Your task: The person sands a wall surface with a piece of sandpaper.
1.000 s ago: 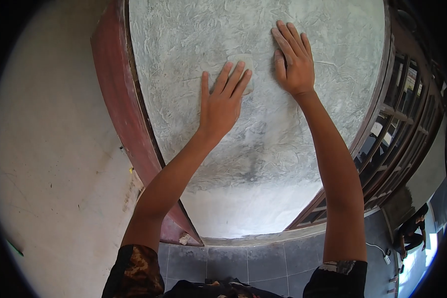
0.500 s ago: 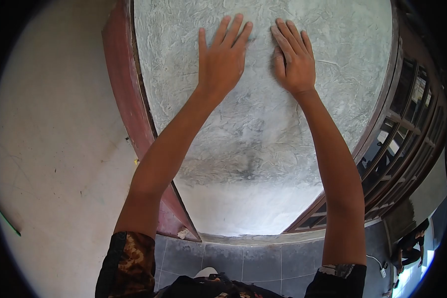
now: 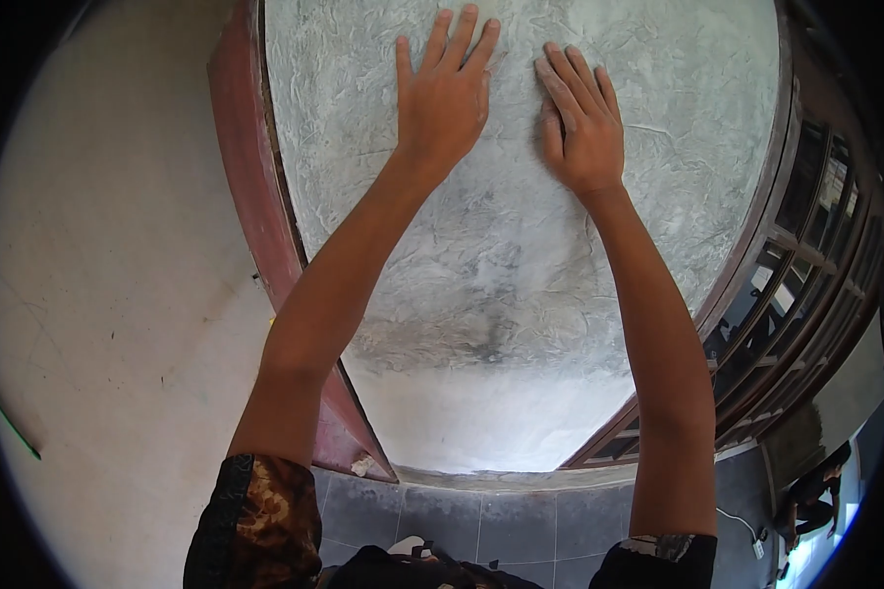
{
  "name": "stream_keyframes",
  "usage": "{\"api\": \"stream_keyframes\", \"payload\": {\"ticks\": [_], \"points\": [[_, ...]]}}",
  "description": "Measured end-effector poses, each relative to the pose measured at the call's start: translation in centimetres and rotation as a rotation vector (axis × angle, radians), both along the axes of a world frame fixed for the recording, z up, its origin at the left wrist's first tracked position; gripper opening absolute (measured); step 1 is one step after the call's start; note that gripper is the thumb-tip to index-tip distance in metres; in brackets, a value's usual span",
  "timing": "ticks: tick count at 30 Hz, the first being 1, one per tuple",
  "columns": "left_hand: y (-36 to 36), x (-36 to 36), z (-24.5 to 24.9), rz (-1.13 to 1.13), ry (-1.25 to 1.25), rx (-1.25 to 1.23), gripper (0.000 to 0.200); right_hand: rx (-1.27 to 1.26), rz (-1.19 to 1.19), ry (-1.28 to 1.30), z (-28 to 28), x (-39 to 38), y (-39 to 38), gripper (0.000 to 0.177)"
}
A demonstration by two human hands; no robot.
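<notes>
The grey textured wall point(image 3: 511, 245) stands upright ahead of the person, with its left edge along a red frame point(image 3: 243, 157), its right edge along a dark-framed window point(image 3: 796, 285) and its lower edge by the grey tiled floor point(image 3: 521, 515). Both hands are placed high above the lower edge. The left hand point(image 3: 442, 103) lies left of the wall's middle, wide, fingers spread; whether anything sits beneath its palm cannot be told. The right hand point(image 3: 581, 123) lies palm-down on the wall to the right of it, fingers straight and fairly close together, thumb apart; its underside is hidden. The 2 hands are near each other, not touching.

Obstructions to view: the left forearm crosses the wall's left edge and covers part of the red frame; the right arm covers part of the window's lower left corner.

Surroundings: a pale plain wall point(image 3: 118, 245) adjoins the red frame, with a thin green object point(image 3: 14, 427) toward its outer edge. A small pale lump point(image 3: 362, 465) lies at the red frame's lower corner. On the floor below the window, a white cord ends in a white fitting point(image 3: 757, 549). Beyond it is 1 other person in dark clothing point(image 3: 811, 493), well apart from the hands.
</notes>
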State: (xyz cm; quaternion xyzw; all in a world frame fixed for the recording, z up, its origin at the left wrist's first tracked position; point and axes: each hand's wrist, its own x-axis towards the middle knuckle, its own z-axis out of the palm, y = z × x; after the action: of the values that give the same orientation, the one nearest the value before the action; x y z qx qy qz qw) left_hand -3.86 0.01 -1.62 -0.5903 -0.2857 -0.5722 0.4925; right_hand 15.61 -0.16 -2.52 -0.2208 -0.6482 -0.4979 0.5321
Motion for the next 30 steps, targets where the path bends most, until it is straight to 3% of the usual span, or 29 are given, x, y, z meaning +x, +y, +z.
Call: {"api": "stream_keyframes", "payload": {"ticks": [3, 5, 8, 11, 14, 17, 20, 22, 25, 28, 30], "points": [[-1.2, -0.7, -8.0, -0.057, 0.085, -0.209, 0.054, 0.005, 0.016, -0.003, 0.0, 0.0, 0.1, 0.047], [-2.0, -1.3, -9.6, 0.108, 0.181, -0.267, 0.055, 0.013, 0.014, 0.0, -0.1, 0.0, 0.1, 0.048], [-1.0, -0.6, -1.4, 0.013, 0.087, -0.136, 0.06, 0.017, 0.0, -0.004, -0.1, -0.1, -0.1, 0.048], [-0.2, -0.5, -0.1, -0.027, 0.081, -0.104, 0.059, 0.009, -0.008, -0.006, 0.1, 0.1, -0.1, 0.048], [-0.2, -1.1, -10.5, -0.01, 0.099, -0.272, 0.054, 0.007, 0.006, -0.014, 0.0, 0.0, 0.0, 0.049], [-0.9, -1.1, -7.3, 0.056, 0.102, -0.204, 0.053, 0.016, -0.001, 0.0, 0.0, 0.1, 0.2, 0.049], [-0.4, -0.2, 1.6, 0.043, 0.04, -0.023, 0.051, 0.011, -0.016, -0.005, 0.1, 0.0, 0.0, 0.05], [0.2, -0.5, 0.2, -0.02, 0.046, -0.01, 0.052, -0.007, -0.02, -0.016, -0.2, 0.1, -0.1, 0.05], [-0.4, -0.7, -10.5, -0.016, 0.088, -0.274, 0.065, 0.008, -0.002, -0.019, -0.1, 0.1, 0.1, 0.051], [-0.7, -1.0, -8.3, 0.013, 0.11, -0.231, 0.064, 0.014, -0.018, -0.009, 0.0, -0.1, -0.1, 0.051], [-0.6, -0.8, -2.1, -0.041, 0.093, -0.199, 0.061, 0.021, -0.015, -0.013, 0.0, 0.0, 0.1, 0.051]]}}
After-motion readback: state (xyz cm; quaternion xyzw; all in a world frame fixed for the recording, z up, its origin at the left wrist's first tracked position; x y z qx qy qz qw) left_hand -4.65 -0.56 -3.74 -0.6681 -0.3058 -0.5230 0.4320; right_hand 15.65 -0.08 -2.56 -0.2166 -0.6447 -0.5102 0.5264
